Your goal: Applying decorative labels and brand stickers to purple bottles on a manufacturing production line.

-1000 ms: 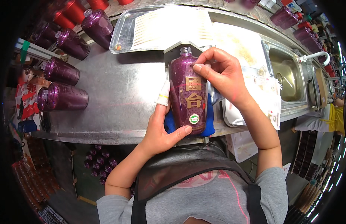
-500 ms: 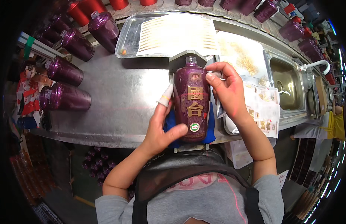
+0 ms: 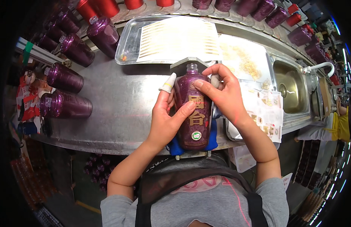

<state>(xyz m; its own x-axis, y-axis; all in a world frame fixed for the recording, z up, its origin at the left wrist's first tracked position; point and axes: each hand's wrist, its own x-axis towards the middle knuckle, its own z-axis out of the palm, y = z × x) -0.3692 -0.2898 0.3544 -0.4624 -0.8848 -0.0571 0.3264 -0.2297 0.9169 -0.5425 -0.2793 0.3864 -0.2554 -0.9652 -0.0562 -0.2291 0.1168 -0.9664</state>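
Note:
A purple glass bottle (image 3: 200,130) with gold raised characters and a small round green-and-white sticker leans neck-away in front of me. Its bare neck rests by an angled metal plate (image 3: 177,67), and a blue cloth pad (image 3: 213,140) lies under its base. My left hand (image 3: 164,123) is closed around the left side, thumb across the front, a white finger cot on one finger. On the upper right, my right hand (image 3: 230,98) grips the bottle; its thumb presses near the shoulder and covers the emblem there. Its other fingertips are partly hidden beside the glass.
Behind the bottle is a clear tray (image 3: 126,47) holding a white sheet of gold strips (image 3: 175,39). To the right lie gold-printed sticker sheets (image 3: 268,113) and a steel sink (image 3: 289,87). Purple bottles (image 3: 65,78) stand at left; red caps (image 3: 134,3) line the far conveyor.
My right thumb has moved from the bottle's edge onto its upper front. My left hand has slid up, its thumb now over the middle characters. The view has shifted slightly.

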